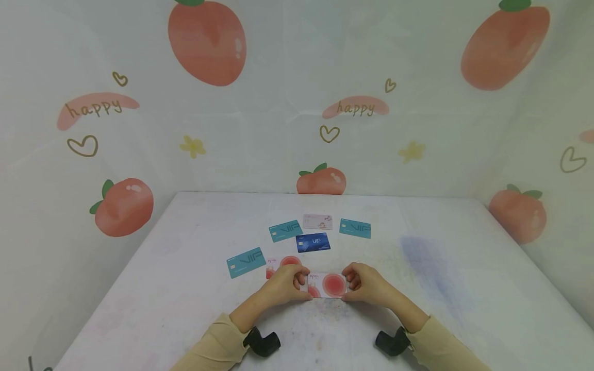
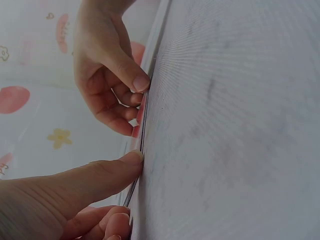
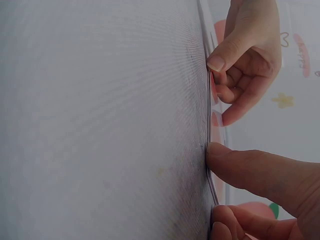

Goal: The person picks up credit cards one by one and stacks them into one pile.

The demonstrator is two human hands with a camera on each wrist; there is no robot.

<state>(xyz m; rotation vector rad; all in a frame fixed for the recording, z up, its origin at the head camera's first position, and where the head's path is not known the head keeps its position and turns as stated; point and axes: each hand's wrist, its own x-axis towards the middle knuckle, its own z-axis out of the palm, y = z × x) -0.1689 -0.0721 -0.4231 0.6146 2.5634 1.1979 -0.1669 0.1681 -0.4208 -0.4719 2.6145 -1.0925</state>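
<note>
A white card with a red circle [image 1: 333, 285] lies low over the table between my two hands. My left hand [image 1: 284, 284] grips its left end, thumb at the near corner and index finger at the far corner. On the right end, my right hand [image 1: 370, 286] holds it the same way. Both wrist views see the card edge-on as a thin dark line, with the left thumb [image 2: 107, 177] and the right thumb [image 3: 250, 167] against its near edge. A similar red-circle card [image 1: 274, 264] lies just beyond my left hand, which partly covers it.
Beyond the hands lie a dark blue VIP card [image 1: 313, 242], a pale flowered card [image 1: 317, 222] and teal VIP cards: one at left [image 1: 246, 263], one at centre [image 1: 285, 231], one at right [image 1: 355, 228]. The white table [image 1: 185, 288] meets a fruit-patterned curtain [image 1: 278, 129] behind.
</note>
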